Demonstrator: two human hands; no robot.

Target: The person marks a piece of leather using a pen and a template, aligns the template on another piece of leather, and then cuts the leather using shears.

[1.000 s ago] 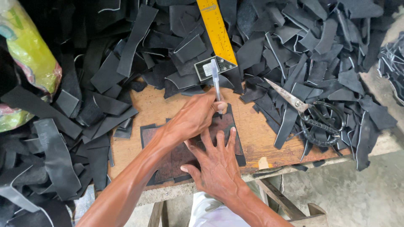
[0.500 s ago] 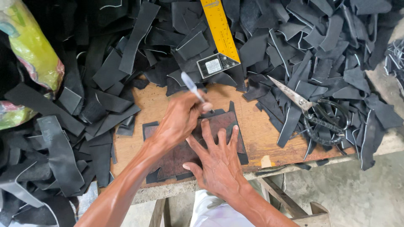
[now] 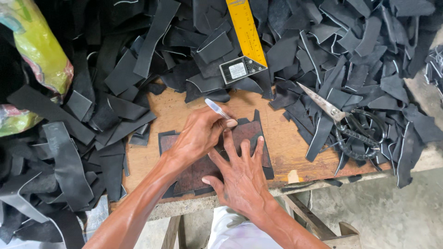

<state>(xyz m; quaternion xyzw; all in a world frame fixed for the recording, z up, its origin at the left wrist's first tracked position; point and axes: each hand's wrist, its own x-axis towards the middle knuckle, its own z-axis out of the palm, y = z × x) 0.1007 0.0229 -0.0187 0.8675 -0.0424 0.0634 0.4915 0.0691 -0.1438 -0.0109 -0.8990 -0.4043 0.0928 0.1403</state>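
Leather piece (image 3: 249, 133) lies pinned under the right hand (image 3: 242, 177), fingers spread, while the left hand (image 3: 200, 133), fingers clamped on a pen (image 3: 216, 108), traces its edge, which needs steady pressure.

Left hand (image 3: 198, 136) fisted, right hand (image 3: 240, 177) splayed flat

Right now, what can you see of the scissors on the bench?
The scissors lie flat at the right of the wooden bench, on black scraps. The blades look like worn, dull metal, shut together, tips pointing up-left toward the yellow square. The large loop handles are dark and sit toward the bench's right edge, one partly over scraps. Neither hand touches them; both hands work well to their left.
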